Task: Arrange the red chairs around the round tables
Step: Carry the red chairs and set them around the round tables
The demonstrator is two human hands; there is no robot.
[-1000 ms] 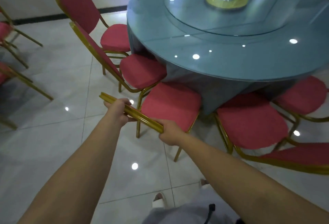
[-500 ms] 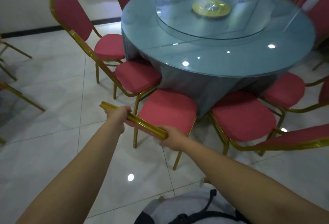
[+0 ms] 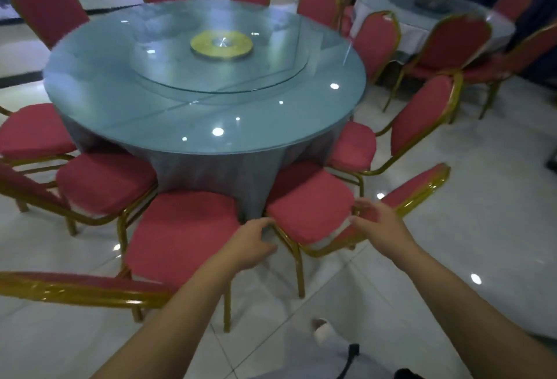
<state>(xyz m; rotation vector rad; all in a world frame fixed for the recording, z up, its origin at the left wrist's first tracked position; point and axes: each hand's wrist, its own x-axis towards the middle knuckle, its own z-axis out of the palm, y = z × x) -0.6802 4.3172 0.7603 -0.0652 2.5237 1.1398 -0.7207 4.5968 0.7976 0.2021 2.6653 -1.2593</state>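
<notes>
Both hands are out in front, neither holding anything. L hand (image 3: 251, 241) has fingers loosely curved and thumb apart, at the gap between two seats, just by the front-left corner of the right-front chair (image 3: 310, 207). Contact w/ the seat edge: can't tell, blurry. R hand (image 3: 381, 225) has fingers spread wide over the back-right corner of the same seat, close to its backrest (image 3: 419, 187). Touching or not: can't tell. That seat's far edge is against the grey tablecloth (image 3: 211, 170) of the round table (image 3: 120, 92), w/ the backrest leaning away to the right. The left-front chair (image 3: 180, 237) is just beside it, seat also pushed up to the cloth. Its gold top rail (image 3: 75, 291) runs across lower left and meets the L forearm in view. More red chairs ring the table: two on the left w/ seats tucked in (image 3: 105, 182) (image 3: 33, 131), one on the right (image 3: 352, 146), and several at the far side showing backs only. The table top is glass, w/ a glass turntable (image 3: 271, 68) and a yellow hub (image 3: 221, 44) at centre. A second round table (image 3: 437, 8) is top right, well apart, w/ red chairs around it too. Glossy white tile floor (image 3: 452, 243). One slippered foot (image 3: 322, 330) shows at the bottom.
</notes>
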